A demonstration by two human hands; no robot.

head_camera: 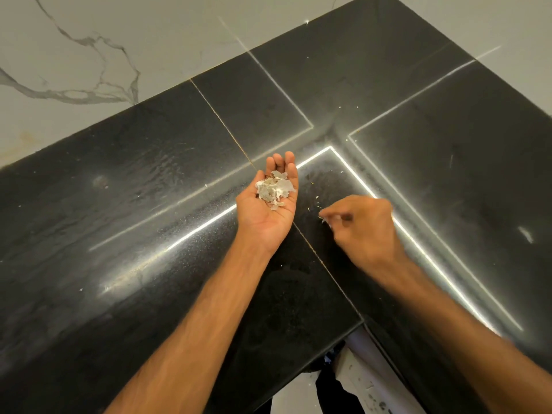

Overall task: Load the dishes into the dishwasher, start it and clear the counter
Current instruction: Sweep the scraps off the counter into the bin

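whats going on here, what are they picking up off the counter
A person is clearing bits off the black counter. The left hand is held palm up with a pile of white scraps lying in it. The right hand is down at the counter, its fingers pinching what looks like another small scrap. A few tiny crumbs lie scattered nearby. No dishes or dishwasher are in view.

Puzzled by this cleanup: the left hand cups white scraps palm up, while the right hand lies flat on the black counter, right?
Not flat: the head view shows the right hand pinching a small scrap at the black counter. The rest holds.
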